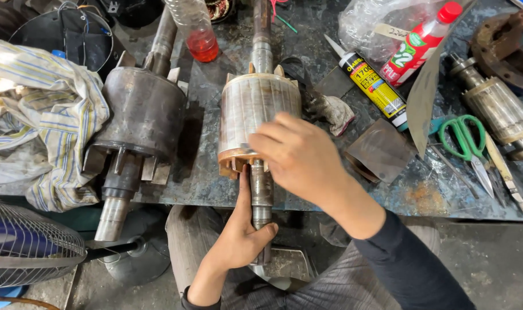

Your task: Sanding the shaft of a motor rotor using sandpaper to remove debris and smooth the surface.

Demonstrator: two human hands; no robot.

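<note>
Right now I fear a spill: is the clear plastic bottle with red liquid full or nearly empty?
Nearly empty: the clear plastic bottle shows red liquid only at its bottom end; its cap is out of view.

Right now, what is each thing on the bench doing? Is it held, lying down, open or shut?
Left hand: wrapped around the shaft.
Right hand: resting on the shiny rotor.
Shiny rotor: lying down, shaft past the bench edge.
Dark rotor: lying down, untouched.
Green scissors: lying shut.
Red-capped bottle: capped, lying down.
Sealant tube: lying down.
Striped cloth: crumpled.
</note>
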